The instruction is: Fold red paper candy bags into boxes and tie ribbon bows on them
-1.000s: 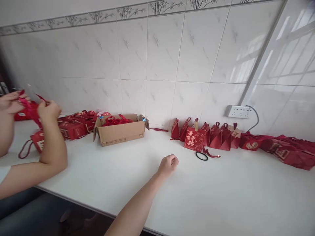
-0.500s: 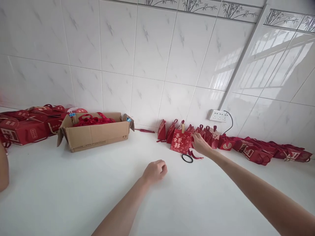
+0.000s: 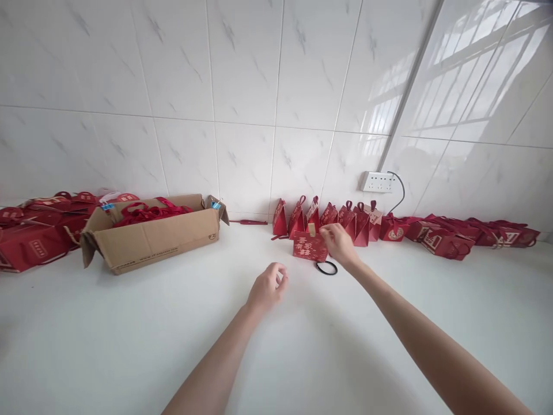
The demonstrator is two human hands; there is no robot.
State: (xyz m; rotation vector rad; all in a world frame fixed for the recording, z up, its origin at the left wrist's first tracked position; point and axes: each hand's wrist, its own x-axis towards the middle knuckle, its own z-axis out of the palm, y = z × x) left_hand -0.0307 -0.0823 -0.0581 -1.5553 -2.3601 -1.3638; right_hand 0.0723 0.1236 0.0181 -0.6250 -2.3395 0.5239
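Observation:
My right hand (image 3: 340, 244) reaches to a red gift box with gold characters (image 3: 310, 247) on the white counter and pinches it at its upper right edge. A black hair tie (image 3: 326, 268) lies just below that hand. My left hand (image 3: 268, 286) hovers over the counter in front of the box, fingers loosely curled and apart, holding nothing. Behind the box, a row of small red pyramid-shaped gift boxes (image 3: 328, 215) stands along the tiled wall.
An open cardboard box (image 3: 151, 239) with red ribbons sits at the left, with red gift boxes (image 3: 30, 230) stacked beyond it. More red bags (image 3: 458, 236) lie at the right along the wall. A white power strip (image 3: 377, 182) hangs on the tiles.
The view has swung right, and another person's arms at the left have left the frame. My right hand came in and took hold of the red gift box. My left hand has loosened from a fist.

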